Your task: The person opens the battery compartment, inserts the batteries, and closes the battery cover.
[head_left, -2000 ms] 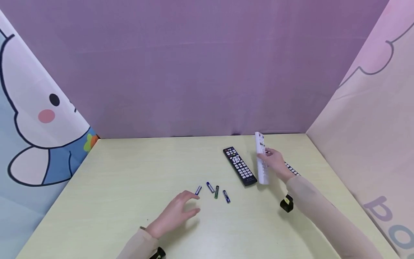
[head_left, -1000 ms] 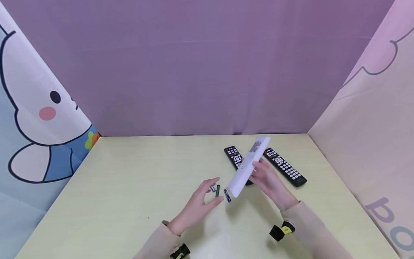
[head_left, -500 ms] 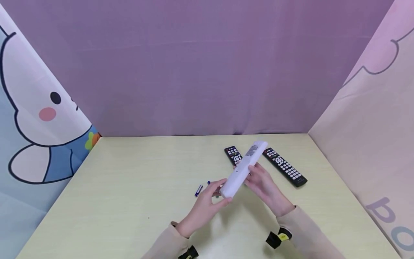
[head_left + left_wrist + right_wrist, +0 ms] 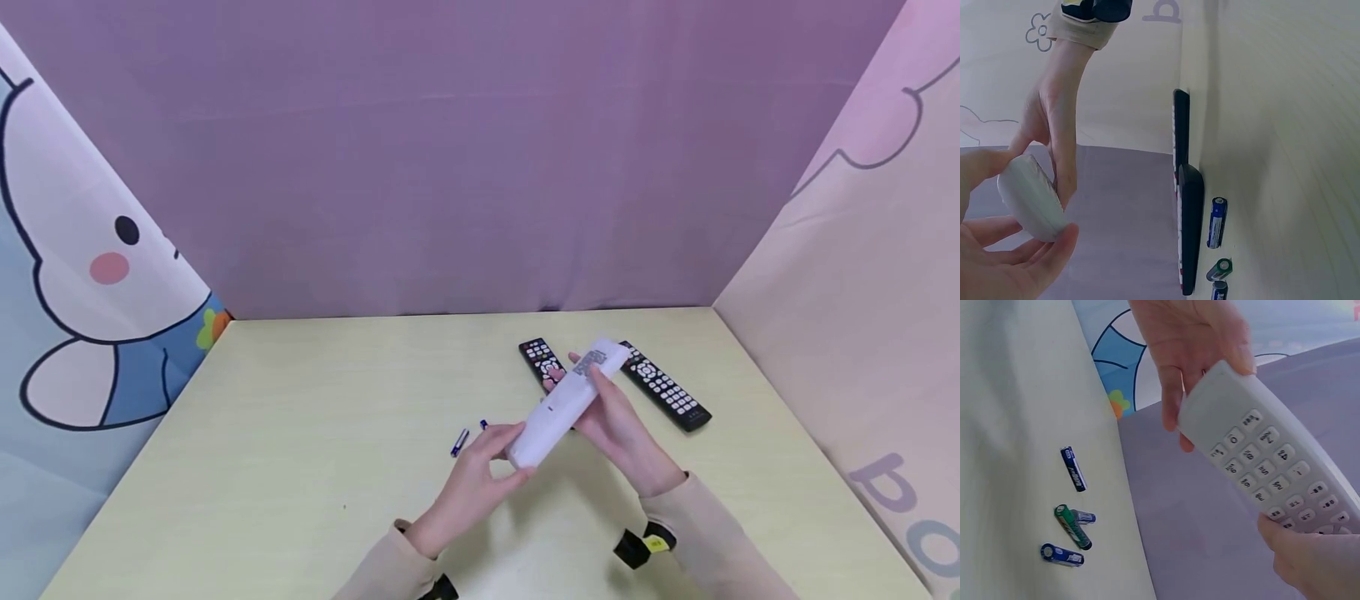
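Blue batteries (image 4: pixel 460 442), three, and green battery (image 4: pixel 1073 527), one: loose on the counter (image 4: pixel 315 400). Left hand (image 4: pixel 467 493): fingers pinching near end of white remote (image 4: pixel 558 417). First black remote (image 4: pixel 540 358): partly hidden. White remote: back upward, above the counter — between both hands. Right hand (image 4: pixel 621 435): fingers gripping its farther part. Second black remote (image 4: pixel 666 388) — buttons up.

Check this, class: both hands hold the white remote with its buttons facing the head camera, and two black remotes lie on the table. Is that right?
Not quite: in the head view, the white remote has its back, not its buttons, toward that camera. The rest stands.
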`<state>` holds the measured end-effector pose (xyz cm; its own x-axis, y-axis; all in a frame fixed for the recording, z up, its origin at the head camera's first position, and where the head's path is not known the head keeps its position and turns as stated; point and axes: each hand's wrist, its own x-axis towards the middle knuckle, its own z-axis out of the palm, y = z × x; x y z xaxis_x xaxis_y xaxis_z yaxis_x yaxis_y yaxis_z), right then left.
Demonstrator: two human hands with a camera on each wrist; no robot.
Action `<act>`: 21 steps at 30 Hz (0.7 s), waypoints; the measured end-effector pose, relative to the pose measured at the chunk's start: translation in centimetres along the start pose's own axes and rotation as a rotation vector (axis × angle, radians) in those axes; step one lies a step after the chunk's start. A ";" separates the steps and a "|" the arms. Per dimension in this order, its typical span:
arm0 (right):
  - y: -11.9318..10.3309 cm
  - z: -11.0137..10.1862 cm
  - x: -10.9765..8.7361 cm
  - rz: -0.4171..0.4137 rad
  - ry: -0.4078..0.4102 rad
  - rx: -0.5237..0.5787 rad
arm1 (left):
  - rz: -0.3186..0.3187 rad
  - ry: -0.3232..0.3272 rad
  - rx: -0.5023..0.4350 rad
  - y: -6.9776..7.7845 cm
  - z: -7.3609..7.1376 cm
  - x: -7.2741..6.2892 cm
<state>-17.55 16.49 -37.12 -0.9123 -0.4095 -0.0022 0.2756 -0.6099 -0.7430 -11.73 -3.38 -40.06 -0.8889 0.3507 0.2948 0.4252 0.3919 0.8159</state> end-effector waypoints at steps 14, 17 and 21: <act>-0.8 1.1 0.1 0.007 0.062 0.269 | 0.255 0.171 0.202 -0.2 0.4 -1.1; -0.6 1.2 0.2 0.000 0.069 0.320 | 0.296 0.194 0.233 -0.2 0.6 -1.3; -0.5 1.2 0.1 0.000 0.096 0.342 | 0.333 0.205 0.297 -0.2 0.9 -1.6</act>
<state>-17.46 15.93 -35.95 -0.9321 -0.3540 -0.0774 0.3465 -0.8082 -0.4762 -10.28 -3.20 -41.17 -0.6988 0.3350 0.6320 0.6959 0.5227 0.4924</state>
